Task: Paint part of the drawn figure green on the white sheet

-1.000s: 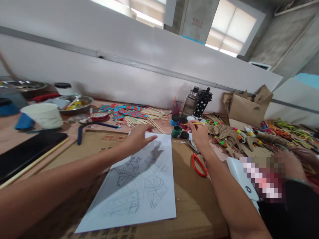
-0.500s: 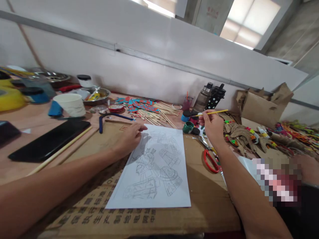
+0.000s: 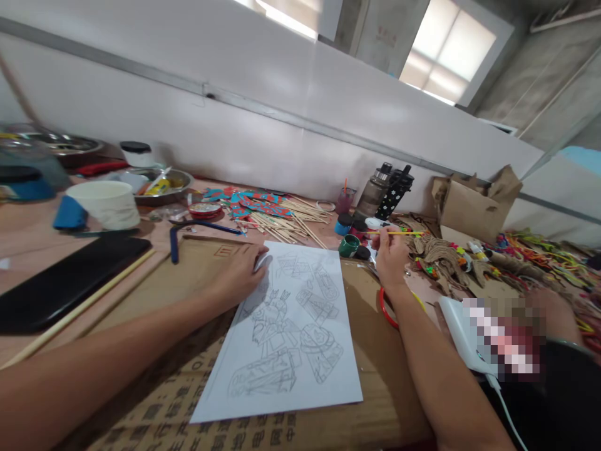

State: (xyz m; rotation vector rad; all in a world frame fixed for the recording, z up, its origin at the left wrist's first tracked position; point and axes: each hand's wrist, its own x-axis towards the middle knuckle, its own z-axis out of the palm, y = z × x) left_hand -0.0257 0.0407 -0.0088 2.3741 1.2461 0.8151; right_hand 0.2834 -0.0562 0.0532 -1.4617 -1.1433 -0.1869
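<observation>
A white sheet with pencil drawings [image 3: 291, 332] lies on a flattened cardboard sheet [image 3: 197, 269]. My left hand [image 3: 239, 272] rests on the paper's upper left edge, fingers curled over it and gripping that corner. My right hand [image 3: 390, 254] is closed on a thin yellow paintbrush [image 3: 399, 233], held near several small paint pots [image 3: 350, 244] just past the paper's top right corner. Red-handled scissors [image 3: 385, 307] lie partly hidden under my right wrist.
A black phone [image 3: 66, 282], a long wooden stick [image 3: 79, 307], a white paper cup [image 3: 107, 203] and metal bowls [image 3: 159, 185] sit to the left. Skewers and coloured cutouts [image 3: 277, 216], two bottles [image 3: 382, 191], a torn carton [image 3: 469, 203] and cardboard pieces [image 3: 441, 257] lie behind. Another person's hand [image 3: 554, 313] is at right.
My left hand came down from hovering over the paper onto its upper left edge and curled. My right hand lowered the paintbrush back toward the paint pots.
</observation>
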